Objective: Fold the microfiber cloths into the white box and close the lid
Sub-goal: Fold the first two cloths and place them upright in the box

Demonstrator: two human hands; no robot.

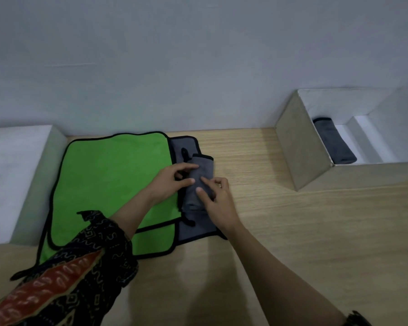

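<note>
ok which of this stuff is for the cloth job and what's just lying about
for the job: folded grey cloth, left hand and right hand on it; green cloths; flat grey cloth underneath; white box; boxed grey cloth

just there: white block at left, maybe the lid; wooden table

Two green cloths (108, 175) are stacked. Three grey cloths: one flat grey cloth (200, 229), one folded grey cloth (203, 168), one boxed grey cloth (335, 142). One white box (299, 147). Two hands: left hand (170, 184), right hand (218, 198).
</note>
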